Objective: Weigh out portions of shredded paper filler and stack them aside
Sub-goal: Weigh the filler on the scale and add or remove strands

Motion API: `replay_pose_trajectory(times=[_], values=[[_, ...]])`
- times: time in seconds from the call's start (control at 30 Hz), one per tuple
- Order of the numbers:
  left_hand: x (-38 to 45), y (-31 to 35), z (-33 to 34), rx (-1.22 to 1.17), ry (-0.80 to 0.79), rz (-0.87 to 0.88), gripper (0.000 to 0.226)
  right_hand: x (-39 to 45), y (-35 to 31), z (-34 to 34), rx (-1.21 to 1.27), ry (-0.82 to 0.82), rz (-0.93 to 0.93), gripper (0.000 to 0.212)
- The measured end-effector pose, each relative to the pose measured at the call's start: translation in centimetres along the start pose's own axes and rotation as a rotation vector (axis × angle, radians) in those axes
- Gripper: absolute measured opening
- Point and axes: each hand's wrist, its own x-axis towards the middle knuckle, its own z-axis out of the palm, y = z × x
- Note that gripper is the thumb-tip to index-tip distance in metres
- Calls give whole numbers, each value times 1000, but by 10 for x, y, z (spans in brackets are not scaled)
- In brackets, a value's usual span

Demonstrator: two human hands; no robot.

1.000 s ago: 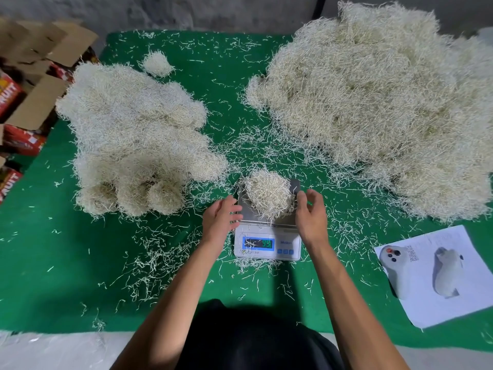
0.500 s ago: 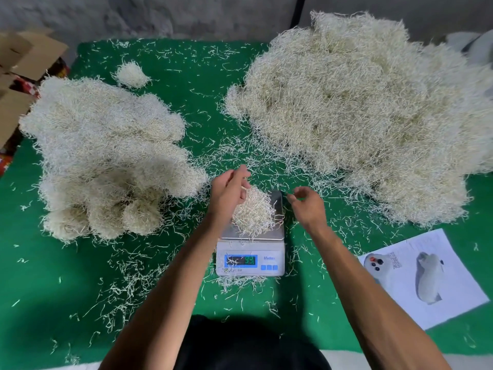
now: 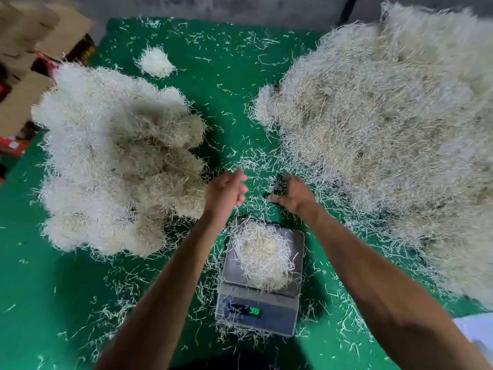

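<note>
Two filler heaps (image 3: pixel 120 156) (image 3: pixel 386 129) flank scale (image 3: pixel 260 297); cardboard boxes (image 3: pixel 34 49) far left.

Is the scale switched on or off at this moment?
On. The scale shows lit green digits on its front display, with a portion of shredded paper resting on its platform. The exact reading is too blurred to tell.

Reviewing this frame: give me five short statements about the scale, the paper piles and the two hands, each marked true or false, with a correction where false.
1. A clump of shredded paper lies on the scale. True.
2. The left hand rests on the scale's platform. False: it is beyond the scale, above the green cloth.
3. The big loose pile lies on the person's right. True.
4. The right hand grips a cardboard box. False: it is by loose shreds on the cloth; the boxes are far left.
5. The rounded portions are stacked on the left. True.
</note>
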Motion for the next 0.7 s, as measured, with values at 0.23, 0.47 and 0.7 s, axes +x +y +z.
replay_pose_trajectory(times=[0.23,0.47,0.7], values=[[26,-19,-6,45,5,-80,26,42,-2,28,-412,66,-127,77],[-5,-12,-21,-59,2,-76,21,-4,-6,20,4,124,-68,15],[-60,6,-40,-171,6,-107,16,-106,-56,-39,462,240,-229,10]])
